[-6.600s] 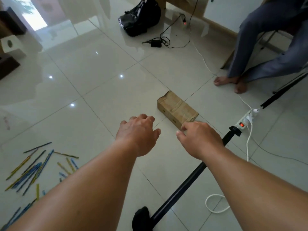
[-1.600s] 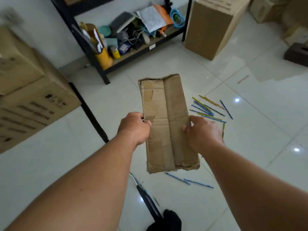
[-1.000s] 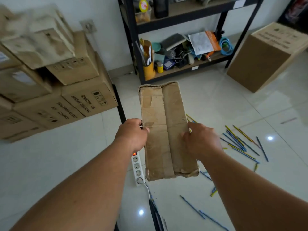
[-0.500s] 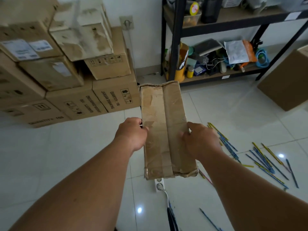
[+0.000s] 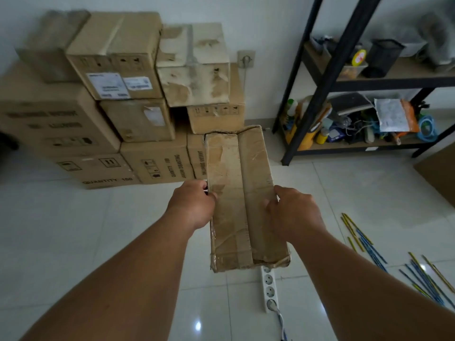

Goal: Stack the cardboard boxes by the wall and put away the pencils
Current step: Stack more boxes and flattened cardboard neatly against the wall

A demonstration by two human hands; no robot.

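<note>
A long, worn cardboard box [image 5: 242, 193] hangs in the air in front of me, lengthwise away from me. My left hand [image 5: 192, 205] grips its left side and my right hand [image 5: 293, 212] grips its right side. Beyond it, a stack of cardboard boxes [image 5: 138, 104] stands against the white wall, several high. Several blue and yellow pencils [image 5: 403, 262] lie scattered on the tiled floor at the lower right.
A white power strip [image 5: 268, 289] with a cable lies on the floor just under the held box. A black metal shelf [image 5: 344, 77] full of clutter stands at the right by the wall. A large brown box [image 5: 440, 173] sits at the right edge.
The view has swung left and nearer to the stacked boxes by the wall. Both hands keep the same hold on the long box; the pencils have slid to the right edge.
</note>
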